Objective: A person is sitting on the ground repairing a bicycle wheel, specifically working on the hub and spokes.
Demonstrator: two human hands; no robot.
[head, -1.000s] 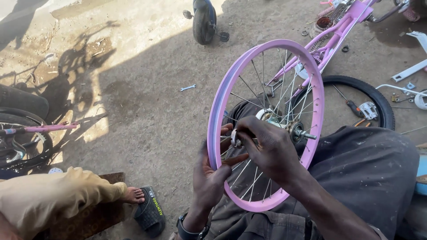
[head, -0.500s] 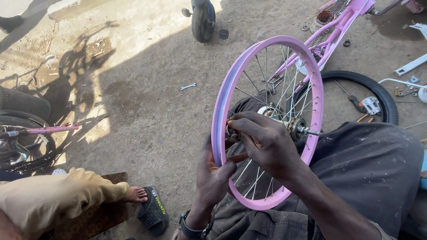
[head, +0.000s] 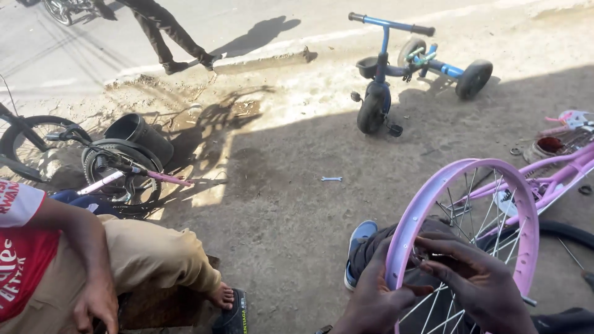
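A pink spoked bicycle wheel rim stands upright on my lap at the lower right. My left hand grips the near side of the rim from behind, fingers curled around it. My right hand rests over the hub and spokes in front, fingers bent on something small I cannot make out. My shoe shows behind the rim.
A pink bike frame and a black tyre lie at right. A blue tricycle stands farther off, a small spanner on the ground. A seated person in beige trousers is at left beside another bicycle. Someone walks on the road.
The view has tilted up, so the road, tricycle and walking person now show. Both hands stay on the pink wheel, which sits lower in the picture.
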